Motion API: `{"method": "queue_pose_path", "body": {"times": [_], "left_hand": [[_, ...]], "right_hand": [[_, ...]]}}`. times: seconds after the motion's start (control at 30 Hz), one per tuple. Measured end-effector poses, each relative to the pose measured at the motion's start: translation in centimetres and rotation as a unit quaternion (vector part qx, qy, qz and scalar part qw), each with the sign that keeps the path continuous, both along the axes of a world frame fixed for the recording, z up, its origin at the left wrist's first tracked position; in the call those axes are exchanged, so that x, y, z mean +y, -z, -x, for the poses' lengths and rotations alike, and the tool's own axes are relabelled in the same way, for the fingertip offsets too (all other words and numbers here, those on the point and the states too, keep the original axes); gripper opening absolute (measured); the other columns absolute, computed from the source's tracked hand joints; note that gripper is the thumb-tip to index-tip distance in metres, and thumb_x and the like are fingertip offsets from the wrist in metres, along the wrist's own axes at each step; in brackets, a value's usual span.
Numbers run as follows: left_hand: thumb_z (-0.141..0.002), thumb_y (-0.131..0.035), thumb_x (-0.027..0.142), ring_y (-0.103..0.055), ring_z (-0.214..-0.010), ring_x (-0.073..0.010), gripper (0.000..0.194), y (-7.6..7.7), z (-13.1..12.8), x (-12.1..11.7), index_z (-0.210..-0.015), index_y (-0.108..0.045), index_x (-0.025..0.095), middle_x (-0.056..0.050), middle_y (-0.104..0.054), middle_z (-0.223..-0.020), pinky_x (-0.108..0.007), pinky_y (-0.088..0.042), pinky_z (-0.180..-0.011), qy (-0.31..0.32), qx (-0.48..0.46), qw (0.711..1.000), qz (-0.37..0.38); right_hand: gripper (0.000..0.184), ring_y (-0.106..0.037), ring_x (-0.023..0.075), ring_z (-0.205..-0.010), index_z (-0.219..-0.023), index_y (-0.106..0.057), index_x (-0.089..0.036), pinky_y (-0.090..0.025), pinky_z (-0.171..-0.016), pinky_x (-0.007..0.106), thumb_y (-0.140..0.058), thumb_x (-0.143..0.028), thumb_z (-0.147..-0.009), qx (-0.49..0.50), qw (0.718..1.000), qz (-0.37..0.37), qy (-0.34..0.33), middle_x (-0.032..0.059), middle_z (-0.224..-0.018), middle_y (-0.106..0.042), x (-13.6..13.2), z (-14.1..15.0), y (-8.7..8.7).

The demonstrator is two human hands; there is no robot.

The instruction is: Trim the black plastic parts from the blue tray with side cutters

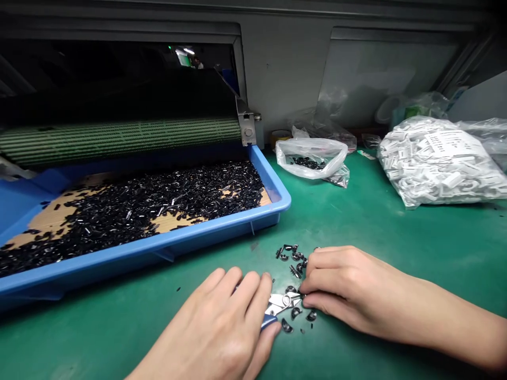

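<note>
The left hand (pixel 209 330) lies low on the green tabletop (pixel 400 237), its grip clenched around the blue handles of a pair of small side cutters (pixel 282 303), whose steel head points right. The right hand (pixel 346 285) reaches in from the right edge, fingertips (pixel 304 301) drawn together at the cutters' nose; whether that grip is pinching a piece is hidden, so I cannot tell. Small black parts (pixel 295 261) lie scattered just beside both hands, near the tabletop's front edge, some above the cutters and some below them.

To the left sits a blue tray (pixel 158 252) heaped with similar black pieces, in front of a green ribbed roller (pixel 119 140). Farther back stand a clear bag of black pieces (pixel 311 157) and a bulging bag of white plastic parts (pixel 439 163).
</note>
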State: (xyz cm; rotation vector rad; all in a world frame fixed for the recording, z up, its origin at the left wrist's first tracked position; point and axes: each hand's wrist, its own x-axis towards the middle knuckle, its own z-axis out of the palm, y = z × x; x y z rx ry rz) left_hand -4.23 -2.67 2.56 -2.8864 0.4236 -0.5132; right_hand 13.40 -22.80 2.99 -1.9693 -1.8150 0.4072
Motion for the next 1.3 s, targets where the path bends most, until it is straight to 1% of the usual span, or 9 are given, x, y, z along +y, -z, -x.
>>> {"method": "queue_pose_path", "body": {"times": [0.13,0.3,0.43,0.6,0.73,0.83,0.93,1.1,1.3], "left_hand": [[-0.109,-0.037,0.031,-0.067,-0.09,-0.0294,0.041,-0.3,-0.7,-0.1,-0.122,-0.072,0.012,-0.009,-0.073,-0.104,-0.046,-0.052,-0.079,0.003,0.018,1.0,-0.015],[-0.103,-0.051,0.032,-0.067,-0.086,-0.0325,0.028,-1.1,-1.3,-0.4,-0.107,-0.074,0.016,-0.01,-0.072,-0.102,-0.046,-0.05,-0.062,0.017,0.051,0.996,-0.067],[-0.101,-0.058,0.033,-0.066,-0.088,-0.0323,0.023,-1.6,-1.5,-0.5,-0.102,-0.073,0.017,-0.01,-0.07,-0.1,-0.046,-0.05,-0.063,0.022,0.07,0.993,-0.095],[-0.101,-0.06,0.034,-0.066,-0.09,-0.0318,0.021,-2.4,-2.5,-0.1,-0.102,-0.074,0.019,-0.009,-0.069,-0.103,-0.045,-0.049,-0.061,0.058,0.095,0.988,-0.109],[-0.094,-0.066,0.028,-0.061,-0.074,-0.0288,0.009,-3.4,-3.2,-0.2,-0.092,-0.07,0.02,-0.006,-0.063,-0.089,-0.042,-0.045,-0.052,0.105,0.132,0.976,-0.138],[-0.09,-0.066,0.022,-0.057,-0.066,-0.027,0.003,-3.8,-2.8,-0.5,-0.089,-0.067,0.02,-0.005,-0.059,-0.081,-0.042,-0.043,-0.048,0.105,0.136,0.97,-0.174],[-0.101,-0.057,0.028,-0.061,-0.072,-0.0268,0.016,-3.4,-1.7,-0.4,-0.096,-0.069,0.018,-0.005,-0.061,-0.085,-0.042,-0.049,-0.054,0.088,0.106,0.982,-0.13],[-0.11,-0.035,0.028,-0.064,-0.083,-0.0266,0.035,-1.7,0.0,0.5,-0.104,-0.068,0.017,-0.007,-0.068,-0.096,-0.042,-0.049,-0.066,0.034,0.025,0.999,-0.031],[-0.112,-0.033,0.029,-0.065,-0.09,-0.0267,0.037,0.0,0.1,0.6,-0.109,-0.068,0.018,-0.006,-0.071,-0.101,-0.042,-0.047,-0.073,0.012,0.007,1.0,-0.011]], "right_hand": [[0.02,-0.057,0.0177,-0.084,-0.098,-0.07,-0.02,-0.043,-0.075,0.031,-0.055,-0.028,-0.109,-0.002,1.0,-0.009,0.002,0.0018,-0.09,-0.063,0.0,0.2,0.3],[0.022,-0.059,0.0182,-0.086,-0.099,-0.07,-0.022,-0.045,-0.076,0.03,-0.052,-0.027,-0.11,0.012,1.0,0.014,0.015,0.0016,-0.092,-0.063,-0.2,0.5,0.0],[0.022,-0.06,0.0193,-0.086,-0.097,-0.069,-0.021,-0.046,-0.073,0.03,-0.05,-0.016,-0.107,0.001,0.998,0.051,0.025,0.0027,-0.093,-0.063,-0.4,0.9,-0.4],[0.021,-0.058,0.0191,-0.084,-0.089,-0.064,-0.019,-0.045,-0.072,0.03,-0.054,-0.003,-0.098,-0.011,0.999,0.037,0.02,0.0023,-0.09,-0.062,0.0,1.1,-0.4],[0.023,-0.059,0.0185,-0.084,-0.09,-0.065,-0.018,-0.046,-0.077,0.03,-0.053,0.0,-0.097,-0.009,0.999,0.044,0.003,0.002,-0.09,-0.062,0.2,1.0,-0.3],[0.022,-0.06,0.0176,-0.084,-0.091,-0.066,-0.02,-0.046,-0.079,0.03,-0.051,-0.008,-0.103,-0.003,0.999,0.044,-0.003,0.0012,-0.089,-0.063,-0.1,0.6,-0.6],[0.02,-0.062,0.0162,-0.082,-0.095,-0.07,-0.021,-0.045,-0.076,0.029,-0.053,-0.016,-0.105,0.011,0.999,0.034,0.016,0.0001,-0.089,-0.065,-0.6,-0.6,-1.1],[0.014,-0.062,0.0152,-0.078,-0.096,-0.073,-0.02,-0.043,-0.072,0.028,-0.061,-0.011,-0.096,-0.002,0.997,0.005,0.078,0.0,-0.089,-0.068,-1.2,-2.9,-2.2],[0.008,-0.064,0.0163,-0.081,-0.096,-0.072,-0.02,-0.043,-0.072,0.028,-0.066,-0.021,-0.1,-0.009,0.997,0.041,0.069,0.0012,-0.091,-0.069,-0.7,-2.5,-1.7]]}}
